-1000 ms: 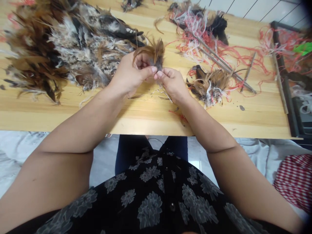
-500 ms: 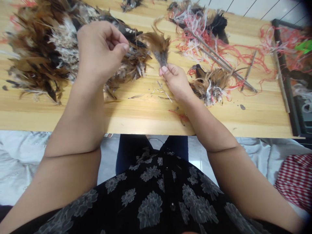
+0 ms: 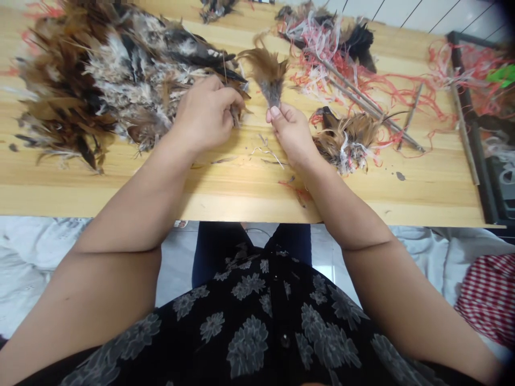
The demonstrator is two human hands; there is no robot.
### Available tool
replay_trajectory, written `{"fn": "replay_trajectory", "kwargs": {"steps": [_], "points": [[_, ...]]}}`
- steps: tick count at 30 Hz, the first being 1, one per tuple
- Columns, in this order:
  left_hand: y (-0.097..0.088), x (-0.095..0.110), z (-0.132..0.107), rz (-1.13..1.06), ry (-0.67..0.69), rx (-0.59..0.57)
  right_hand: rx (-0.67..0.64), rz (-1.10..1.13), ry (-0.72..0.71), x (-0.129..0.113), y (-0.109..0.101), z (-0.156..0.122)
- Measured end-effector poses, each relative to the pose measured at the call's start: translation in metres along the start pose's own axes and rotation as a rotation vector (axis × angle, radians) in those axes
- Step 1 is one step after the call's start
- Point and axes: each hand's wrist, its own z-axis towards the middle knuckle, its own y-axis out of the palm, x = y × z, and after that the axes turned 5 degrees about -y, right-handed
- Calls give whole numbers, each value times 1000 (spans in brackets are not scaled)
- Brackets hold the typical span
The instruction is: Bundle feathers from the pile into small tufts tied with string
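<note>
The bunch of brown feathers (image 3: 269, 80) stands a little fanned over the middle of the desk (image 3: 140, 187), quill ends down in the right hand (image 3: 292, 126), which is closed in a pinch, thumb against fingers, around the grey base. At the right side of the feather pile (image 3: 137, 80), the left hand (image 3: 207, 115) bends down with its fingers curled in; its fingertips are mostly hidden, so I cannot tell whether they have hold of a feather. The step in hand looks like picking feathers to add to the bunch, and the next move would call for a fine pinch on the left while the right keeps the quill ends level (a slack grip there could let the fan slip apart). Just beside the right wrist lies a feather bundle (image 3: 350, 142) with white strips around it; beyond it, red and white plastic strings (image 3: 317, 48) and two long sticks (image 3: 366, 107) crowd the way to the far edge. A dark-framed tray (image 3: 480, 155) sits by the right edge. Open room runs along the near edge, and between the hands are only white thread scraps (image 3: 267, 153) and loose bits.
</note>
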Motion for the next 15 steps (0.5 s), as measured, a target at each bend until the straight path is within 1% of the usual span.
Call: {"fn": "replay_trajectory", "kwargs": {"steps": [2, 5, 7, 11, 13, 15], "points": [[-1, 4, -1, 21, -1, -20, 1, -2, 1, 1, 0, 0], [-3, 8, -2, -5, -75, -73, 4, -14, -8, 3, 0, 1], [-5, 6, -2, -3, -125, -89, 3, -18, -19, 5, 0, 2], [-5, 0, 2, 8, -163, -140, -8, -15, -23, 5, 1, 1], [-5, -3, 4, -28, -169, -143, -6, -17, -17, 4, 1, 1], [-6, -2, 5, -46, -155, -107, -3, -17, -12, 2, 1, 0]]}}
